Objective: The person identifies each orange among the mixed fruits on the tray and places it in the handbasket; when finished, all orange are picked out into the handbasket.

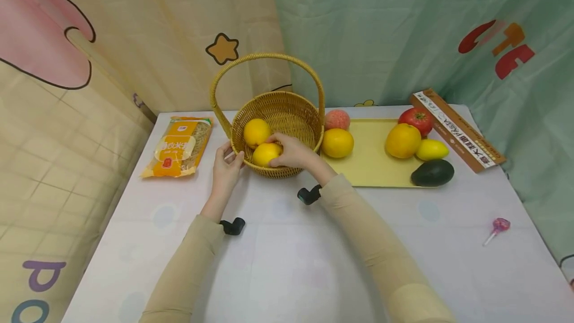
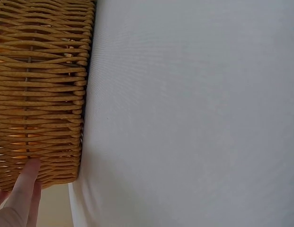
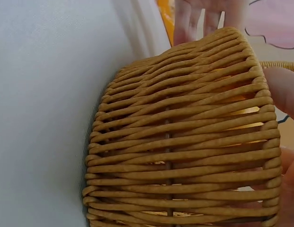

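Note:
Near the table's back edge stands a wicker basket (image 1: 292, 97) with a tall arched handle. Two round yellow fruits lie inside it: a rear fruit (image 1: 257, 132) and a front fruit (image 1: 266, 155). My right hand (image 1: 293, 152) reaches over the rim and grips the front one between thumb and fingers. Against the basket's left side rests my left hand (image 1: 226, 168), its fingers touching the outer wall. One straight finger (image 2: 24, 187) presses on the weave in the left wrist view. The right wrist view shows mostly the basket's woven side (image 3: 184, 142).
Right of the basket, a yellow tray (image 1: 372, 176) bears a pink fruit (image 1: 337, 119), yellow fruits (image 1: 338, 143), a red tomato-like fruit (image 1: 416, 121) and an avocado (image 1: 432, 173). A pasta box (image 1: 457, 131) leans there. Left lies an orange food bag (image 1: 179, 147); front right, a lollipop (image 1: 500, 225).

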`<state>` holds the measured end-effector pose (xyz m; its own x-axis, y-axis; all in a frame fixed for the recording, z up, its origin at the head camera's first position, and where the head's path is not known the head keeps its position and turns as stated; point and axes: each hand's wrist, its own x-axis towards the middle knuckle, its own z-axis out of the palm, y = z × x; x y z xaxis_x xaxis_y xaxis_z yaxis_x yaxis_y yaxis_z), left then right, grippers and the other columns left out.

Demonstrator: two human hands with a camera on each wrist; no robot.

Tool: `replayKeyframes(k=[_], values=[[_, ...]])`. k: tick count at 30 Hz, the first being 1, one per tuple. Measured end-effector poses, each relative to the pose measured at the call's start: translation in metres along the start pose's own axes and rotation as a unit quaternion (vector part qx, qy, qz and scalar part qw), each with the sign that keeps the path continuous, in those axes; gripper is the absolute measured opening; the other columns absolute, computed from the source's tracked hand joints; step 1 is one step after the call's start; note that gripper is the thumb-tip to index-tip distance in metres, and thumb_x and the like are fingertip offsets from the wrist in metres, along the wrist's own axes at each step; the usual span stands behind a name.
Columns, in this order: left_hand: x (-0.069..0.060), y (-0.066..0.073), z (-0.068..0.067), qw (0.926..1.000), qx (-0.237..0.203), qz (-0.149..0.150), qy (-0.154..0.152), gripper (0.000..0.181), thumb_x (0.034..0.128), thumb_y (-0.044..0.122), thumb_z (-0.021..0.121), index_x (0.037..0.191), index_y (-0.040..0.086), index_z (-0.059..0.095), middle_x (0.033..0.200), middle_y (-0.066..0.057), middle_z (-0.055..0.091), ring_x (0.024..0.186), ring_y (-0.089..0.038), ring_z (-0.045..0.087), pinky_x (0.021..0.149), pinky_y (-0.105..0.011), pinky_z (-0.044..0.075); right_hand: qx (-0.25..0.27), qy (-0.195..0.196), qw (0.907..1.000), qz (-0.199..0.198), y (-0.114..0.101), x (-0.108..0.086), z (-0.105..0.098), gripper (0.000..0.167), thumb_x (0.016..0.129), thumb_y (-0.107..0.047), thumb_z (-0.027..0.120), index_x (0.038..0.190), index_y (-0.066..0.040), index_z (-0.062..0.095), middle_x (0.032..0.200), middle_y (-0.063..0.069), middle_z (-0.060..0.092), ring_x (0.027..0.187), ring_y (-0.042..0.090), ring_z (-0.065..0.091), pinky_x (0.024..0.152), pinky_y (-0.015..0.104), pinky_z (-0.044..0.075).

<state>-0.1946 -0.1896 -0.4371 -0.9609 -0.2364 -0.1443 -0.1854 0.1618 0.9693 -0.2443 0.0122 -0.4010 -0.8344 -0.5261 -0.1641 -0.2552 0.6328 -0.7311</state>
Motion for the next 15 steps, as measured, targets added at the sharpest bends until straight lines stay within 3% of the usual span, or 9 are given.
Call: replayKeyframes(k=[8,15], values=[[0.000,-0.001,0.000,1.0000,0.000,0.001,-0.001,0.056,0.1010,0.012,0.054,0.151,0.007,0.029,0.150,-0.015,0.039,0.127,-0.028,0.053,0.089,-0.019,0.057,-0.033,0.025,0.9991,0.007,0.002,-0.008,0.001,0.066,0.086,-0.034,0.075,0.142,-0.008,0.050,0.143,0.010,0.054,0.128,0.027,0.051,0.113,0.042,0.043],[0.000,0.001,-0.001,1.0000,0.002,-0.004,-0.005,0.057,0.1013,0.014,0.054,0.151,0.008,0.028,0.151,-0.014,0.038,0.128,-0.027,0.053,0.096,-0.028,0.057,-0.005,0.056,0.9983,0.010,0.004,-0.019,-0.006,0.060,0.088,-0.034,0.073,0.140,-0.012,0.053,0.144,0.008,0.054,0.132,0.026,0.049,0.115,0.041,0.040]])
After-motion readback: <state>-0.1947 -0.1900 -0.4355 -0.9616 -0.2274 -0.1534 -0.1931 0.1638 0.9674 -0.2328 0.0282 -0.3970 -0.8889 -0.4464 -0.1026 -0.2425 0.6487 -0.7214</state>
